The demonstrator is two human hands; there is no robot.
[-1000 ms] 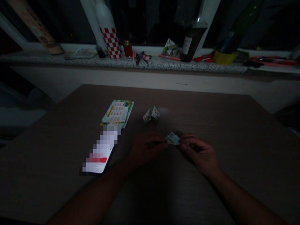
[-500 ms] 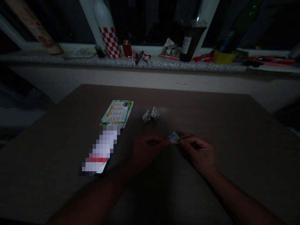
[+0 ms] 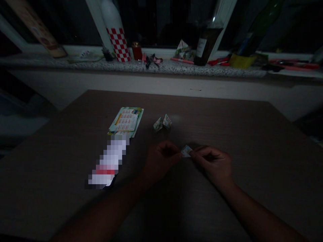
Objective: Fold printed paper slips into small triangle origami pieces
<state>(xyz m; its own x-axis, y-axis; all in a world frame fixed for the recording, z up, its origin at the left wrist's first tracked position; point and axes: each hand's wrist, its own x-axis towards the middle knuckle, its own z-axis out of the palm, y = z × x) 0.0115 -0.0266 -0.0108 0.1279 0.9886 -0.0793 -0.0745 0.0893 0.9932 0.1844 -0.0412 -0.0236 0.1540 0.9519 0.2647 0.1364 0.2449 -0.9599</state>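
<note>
A small folded piece of paper (image 3: 186, 151), pale with faint print, is held just above the table between both hands. My left hand (image 3: 161, 160) pinches its left corner between thumb and fingertips. On the other side, my right hand (image 3: 214, 163) grips the right corner in the same kind of pinch. Two small folded paper shapes, one on the left (image 3: 157, 124) and one on the right (image 3: 167, 121), stand side by side on the table beyond my hands. Dim light hides the fine creases of the held paper.
Left of my hands lies a stack of printed paper slips (image 3: 124, 120), with a phone (image 3: 109, 181), its screen blurred out, nearer me. Behind the brown table (image 3: 227, 124), a stone windowsill (image 3: 171, 70) carries a checkered bottle (image 3: 120, 45), a dark bottle (image 3: 201, 50) and small clutter.
The folded paper has dropped slightly toward me and tilted a little. My left fingers have shifted and bent more at its left corner; my right hand has barely moved.
</note>
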